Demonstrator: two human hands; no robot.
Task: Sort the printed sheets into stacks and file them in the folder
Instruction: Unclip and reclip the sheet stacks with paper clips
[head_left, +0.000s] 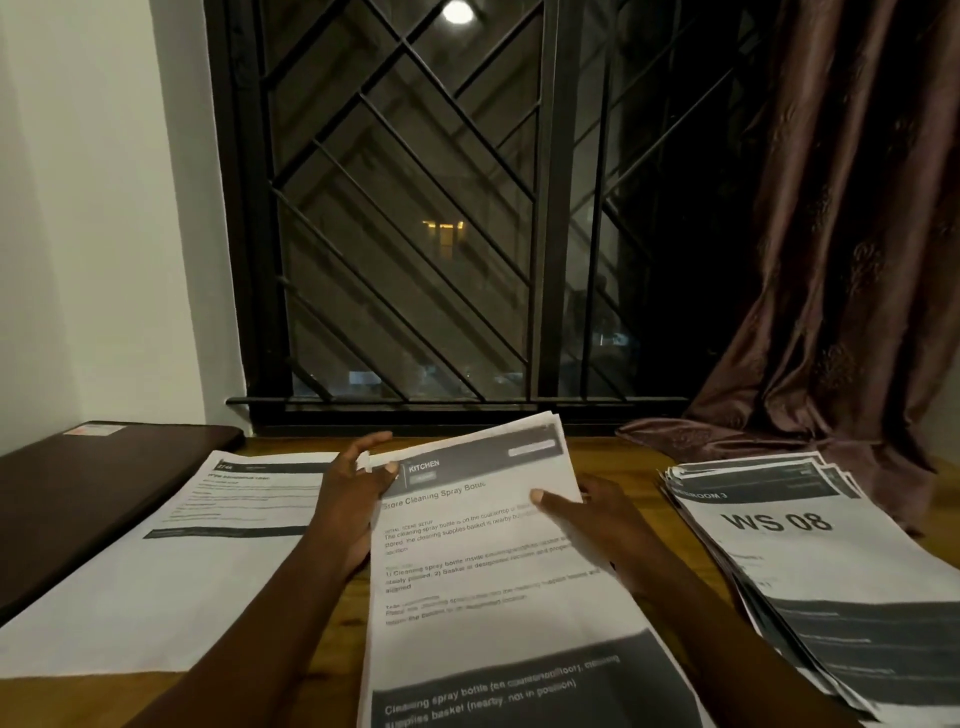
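We hold a bundle of printed sheets headed "KITCHEN" over the wooden surface, tilted up toward us. Our left hand grips its upper left edge, thumb on the front and fingers behind. Our right hand clasps the right edge, thumb pressed on the page. To the left lies 1 flat stack of sheets, partly overlapping a dark folder. To the right sits a fanned stack whose top page reads "WS 08". A brown curtain drapes onto the surface behind it.
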